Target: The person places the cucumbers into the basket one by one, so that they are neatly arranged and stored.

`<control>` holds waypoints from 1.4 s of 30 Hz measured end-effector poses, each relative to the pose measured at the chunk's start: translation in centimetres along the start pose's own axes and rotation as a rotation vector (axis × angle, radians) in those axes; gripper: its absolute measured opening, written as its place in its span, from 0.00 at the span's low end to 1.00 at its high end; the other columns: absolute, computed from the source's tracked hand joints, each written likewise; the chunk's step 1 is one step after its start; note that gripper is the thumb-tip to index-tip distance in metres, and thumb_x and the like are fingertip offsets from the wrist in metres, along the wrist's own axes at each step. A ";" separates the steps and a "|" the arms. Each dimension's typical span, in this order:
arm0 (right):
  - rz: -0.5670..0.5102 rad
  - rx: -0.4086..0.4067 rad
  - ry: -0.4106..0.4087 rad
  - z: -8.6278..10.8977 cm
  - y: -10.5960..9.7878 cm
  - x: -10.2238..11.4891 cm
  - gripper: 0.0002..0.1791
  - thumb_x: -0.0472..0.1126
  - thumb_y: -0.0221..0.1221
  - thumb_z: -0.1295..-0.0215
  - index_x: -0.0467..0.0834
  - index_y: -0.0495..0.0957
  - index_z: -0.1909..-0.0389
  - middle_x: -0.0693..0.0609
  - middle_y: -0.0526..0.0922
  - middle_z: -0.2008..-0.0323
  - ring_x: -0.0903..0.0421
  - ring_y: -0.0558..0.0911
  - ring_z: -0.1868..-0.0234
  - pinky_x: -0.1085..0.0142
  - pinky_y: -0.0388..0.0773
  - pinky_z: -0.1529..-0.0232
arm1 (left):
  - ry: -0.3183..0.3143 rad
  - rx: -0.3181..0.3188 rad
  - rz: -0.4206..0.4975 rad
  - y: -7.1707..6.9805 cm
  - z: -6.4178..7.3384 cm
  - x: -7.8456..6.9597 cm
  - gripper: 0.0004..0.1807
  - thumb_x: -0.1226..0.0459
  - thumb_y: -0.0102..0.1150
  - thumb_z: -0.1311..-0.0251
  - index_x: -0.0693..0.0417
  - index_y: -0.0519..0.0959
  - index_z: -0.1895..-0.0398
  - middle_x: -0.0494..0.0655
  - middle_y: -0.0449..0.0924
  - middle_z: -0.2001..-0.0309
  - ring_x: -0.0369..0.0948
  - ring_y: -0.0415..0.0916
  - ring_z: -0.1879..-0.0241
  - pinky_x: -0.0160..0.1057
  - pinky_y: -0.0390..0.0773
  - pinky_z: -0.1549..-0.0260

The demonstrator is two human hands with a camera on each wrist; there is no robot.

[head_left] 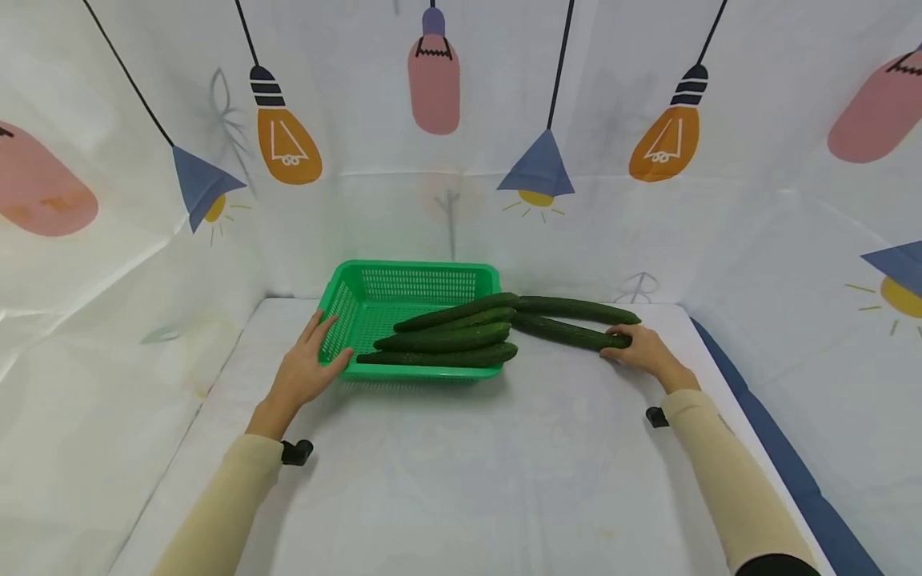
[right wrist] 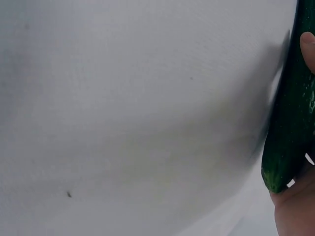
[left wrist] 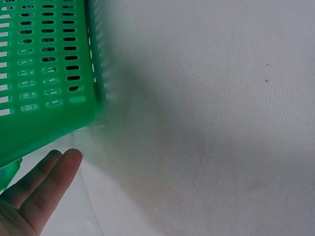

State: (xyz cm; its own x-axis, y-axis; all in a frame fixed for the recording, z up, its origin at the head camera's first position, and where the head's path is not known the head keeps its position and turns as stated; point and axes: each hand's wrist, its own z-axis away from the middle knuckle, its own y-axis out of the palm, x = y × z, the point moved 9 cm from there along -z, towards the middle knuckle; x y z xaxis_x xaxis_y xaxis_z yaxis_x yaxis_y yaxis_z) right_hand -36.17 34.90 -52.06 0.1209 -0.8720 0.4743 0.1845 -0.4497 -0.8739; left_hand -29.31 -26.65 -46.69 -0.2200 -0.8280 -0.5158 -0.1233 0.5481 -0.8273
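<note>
Set before white cloth printed with hanging lamps. Gripping one cucumber near its outer end with the fingers of the right hand; impossible to tell whether lifted or resting. Holding nothing with the left hand: fingers extended and spread at the left front corner of a green basket, seemingly against the rim. Just behind the held piece, right of the basket, a second cucumber. Inside the basket, four more cucumbers, with right ends jutting past the right rim. Possible to snag the held cucumber's inner tip on those ends, because of the crowding there; possible also to roll one out, from the overhang, or to skid the basket, from a sideways push against so loose a left hand. Likely to swing or slip, being long and held at one end only. Underneath, a white bench, softly shadowed; along its right side, dark blue fabric; at left, more cloth, wrinkled.
</note>
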 end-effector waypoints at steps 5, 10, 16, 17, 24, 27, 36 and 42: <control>-0.016 -0.024 0.007 0.4 0.0 0.0 0.35 0.53 0.68 0.34 0.34 0.74 0.34 0.26 0.72 0.35 0.26 0.71 0.34 0.32 0.66 0.35 | 0.009 -0.014 -0.011 -0.2 -0.2 -0.2 0.42 0.44 0.55 0.29 0.52 0.58 0.19 0.59 0.47 0.17 0.72 0.68 0.34 0.73 0.73 0.46; -0.023 -0.041 -0.009 0.3 -0.4 0.3 0.33 0.48 0.69 0.34 0.32 0.74 0.35 0.25 0.72 0.35 0.25 0.70 0.33 0.32 0.65 0.34 | 0.010 -0.014 -0.013 -0.3 -0.6 -0.2 0.42 0.43 0.55 0.29 0.52 0.58 0.19 0.58 0.47 0.17 0.72 0.69 0.35 0.73 0.73 0.47; -0.017 -0.045 -0.016 0.2 -0.5 0.4 0.34 0.49 0.69 0.34 0.32 0.74 0.35 0.25 0.72 0.35 0.25 0.70 0.33 0.32 0.65 0.34 | 0.019 -0.033 -0.011 -0.4 -0.4 -0.2 0.41 0.44 0.56 0.30 0.53 0.60 0.20 0.60 0.48 0.18 0.72 0.70 0.35 0.73 0.74 0.48; -0.016 -0.046 -0.015 0.2 -0.6 0.4 0.34 0.49 0.69 0.34 0.32 0.74 0.35 0.25 0.72 0.35 0.25 0.70 0.34 0.32 0.65 0.34 | 0.023 -0.035 -0.009 -0.4 -0.4 -0.3 0.41 0.44 0.56 0.30 0.54 0.60 0.20 0.60 0.49 0.18 0.72 0.70 0.35 0.73 0.74 0.49; -0.002 -0.035 -0.028 0.0 -0.3 0.5 0.33 0.49 0.69 0.34 0.32 0.75 0.35 0.25 0.72 0.34 0.25 0.70 0.33 0.32 0.64 0.33 | 0.016 -0.022 -0.009 -0.4 -0.1 -0.1 0.42 0.44 0.56 0.29 0.53 0.59 0.20 0.60 0.47 0.17 0.72 0.70 0.35 0.72 0.75 0.51; 0.009 -0.040 -0.034 0.1 -0.2 0.6 0.32 0.49 0.69 0.34 0.34 0.76 0.35 0.26 0.72 0.34 0.24 0.69 0.33 0.31 0.64 0.33 | 0.008 -0.010 -0.014 -0.3 0.0 0.0 0.42 0.43 0.55 0.29 0.53 0.58 0.19 0.59 0.46 0.17 0.72 0.73 0.39 0.70 0.77 0.53; -0.002 -0.040 -0.004 0.6 0.2 0.4 0.31 0.47 0.68 0.33 0.38 0.75 0.33 0.26 0.71 0.33 0.24 0.69 0.33 0.30 0.65 0.35 | 0.004 0.014 -0.022 -0.1 0.0 -0.1 0.43 0.42 0.54 0.29 0.52 0.58 0.19 0.58 0.45 0.17 0.72 0.73 0.39 0.70 0.77 0.52; 0.024 -0.059 -0.036 0.9 -0.1 1.0 0.30 0.46 0.68 0.33 0.37 0.76 0.35 0.27 0.74 0.35 0.25 0.72 0.35 0.29 0.65 0.37 | -0.005 0.035 -0.053 -0.1 -0.1 -0.1 0.44 0.40 0.52 0.29 0.51 0.56 0.18 0.58 0.45 0.17 0.72 0.76 0.43 0.69 0.78 0.55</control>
State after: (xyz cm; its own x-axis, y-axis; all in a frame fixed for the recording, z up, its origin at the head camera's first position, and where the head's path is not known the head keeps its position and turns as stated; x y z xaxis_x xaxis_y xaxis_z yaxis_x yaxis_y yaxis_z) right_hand -35.18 34.25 -51.36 0.1602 -0.8755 0.4558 0.1232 -0.4404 -0.8893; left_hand -29.32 -26.59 -46.53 -0.2092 -0.8563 -0.4723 -0.1007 0.4993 -0.8606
